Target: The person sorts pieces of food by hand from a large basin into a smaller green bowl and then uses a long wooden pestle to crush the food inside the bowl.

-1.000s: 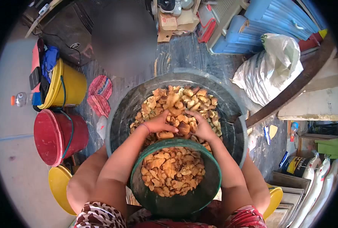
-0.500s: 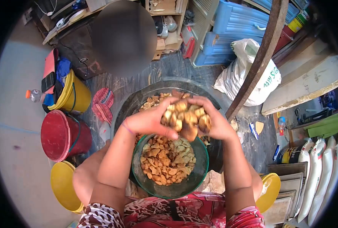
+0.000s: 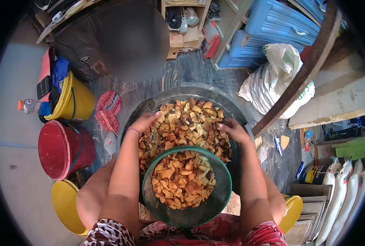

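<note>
Brown pieces [image 3: 182, 123] in tub [image 3: 190, 89], partly behind green bowl [image 3: 203, 214]

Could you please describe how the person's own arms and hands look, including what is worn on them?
The left hand and the right hand are bare, without gloves. A thin purplish wristband circles the left wrist; none shows on the right. The left sleeve has a blotchy dark brown and white print; the right sleeve is mostly pinkish red.

No word can be read for sure. The big white sack [image 3: 271, 80] at the upper right has green letters [image 3: 305, 93], slanted and blurry. The black bucket [image 3: 312, 174] at the lower right has letters too fuzzy to read.
</note>
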### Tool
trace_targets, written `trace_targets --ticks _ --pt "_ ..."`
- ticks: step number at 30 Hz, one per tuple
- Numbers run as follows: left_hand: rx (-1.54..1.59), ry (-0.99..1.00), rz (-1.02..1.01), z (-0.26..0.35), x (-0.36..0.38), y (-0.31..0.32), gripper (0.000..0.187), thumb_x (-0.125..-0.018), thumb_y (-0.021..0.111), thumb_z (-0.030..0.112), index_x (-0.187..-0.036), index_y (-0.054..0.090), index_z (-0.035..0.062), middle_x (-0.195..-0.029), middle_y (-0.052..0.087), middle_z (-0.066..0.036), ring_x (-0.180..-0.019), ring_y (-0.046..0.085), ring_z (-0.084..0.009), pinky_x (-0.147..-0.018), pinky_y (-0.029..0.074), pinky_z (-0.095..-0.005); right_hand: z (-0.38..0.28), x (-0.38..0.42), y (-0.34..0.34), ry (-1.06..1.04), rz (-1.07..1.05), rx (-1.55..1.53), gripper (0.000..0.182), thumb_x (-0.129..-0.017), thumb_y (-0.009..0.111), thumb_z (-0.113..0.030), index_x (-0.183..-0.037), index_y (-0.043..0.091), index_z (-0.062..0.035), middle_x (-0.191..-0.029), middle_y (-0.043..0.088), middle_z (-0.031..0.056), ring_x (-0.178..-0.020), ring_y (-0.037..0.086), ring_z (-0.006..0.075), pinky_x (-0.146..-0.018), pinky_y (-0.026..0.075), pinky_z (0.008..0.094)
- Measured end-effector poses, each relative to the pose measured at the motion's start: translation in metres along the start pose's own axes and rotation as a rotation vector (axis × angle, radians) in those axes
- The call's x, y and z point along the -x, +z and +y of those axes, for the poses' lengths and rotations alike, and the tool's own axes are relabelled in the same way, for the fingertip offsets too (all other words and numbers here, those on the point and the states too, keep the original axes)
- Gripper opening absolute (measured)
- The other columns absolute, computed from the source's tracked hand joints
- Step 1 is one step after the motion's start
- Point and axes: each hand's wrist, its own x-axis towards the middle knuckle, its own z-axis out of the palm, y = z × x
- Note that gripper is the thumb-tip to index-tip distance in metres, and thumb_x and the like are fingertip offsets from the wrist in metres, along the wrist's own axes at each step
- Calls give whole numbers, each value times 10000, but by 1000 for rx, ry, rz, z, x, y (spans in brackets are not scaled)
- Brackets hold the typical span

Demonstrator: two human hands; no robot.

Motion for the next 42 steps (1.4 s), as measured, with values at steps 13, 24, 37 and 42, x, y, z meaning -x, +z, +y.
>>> trace_targets --ticks 13,24,37,42 --pt "121 -132 206 -77 -56 22 909 -767 477 644 -1374 202 25 -1409 215 -219 -1313 208 -327 -1044 213 -411 96 -105 27 179 202 -57 996 -713 557 -652 -1338 253 61 -1287 387 274 -1193 407 338 -943 362 420" --pt "474 -181 90 -69 -53 44 996 -759 527 610 -1412 -75 158 -1479 -34 -87 -1355 9 -246 -1055 77 -491 58 -101 26 229 17 -259 1026 -705 588 -635 -1393 147 -14 -1364 302 234 -1205 383 344 -940 355 445" --pt "406 -306 -10 -62 -58 60 865 -733 607 565 -1379 250 114 -1438 196 -104 -1308 209 -289 -1030 249 -446 84 -116 62 148 8 -318 1139 -632 665 -621 -1401 62 -38 -1414 173 238 -1320 180 334 -1068 196 424" --pt "479 -217 -112 -79 -68 64 911 -704 632 574 -1380 238 107 -1445 174 -117 -1319 168 -308 -1047 153 -497 76 -104 68 121 20 -299 1174 -588 718 -588 -1399 74 -34 -1410 173 240 -1312 194 353 -1056 215 437"
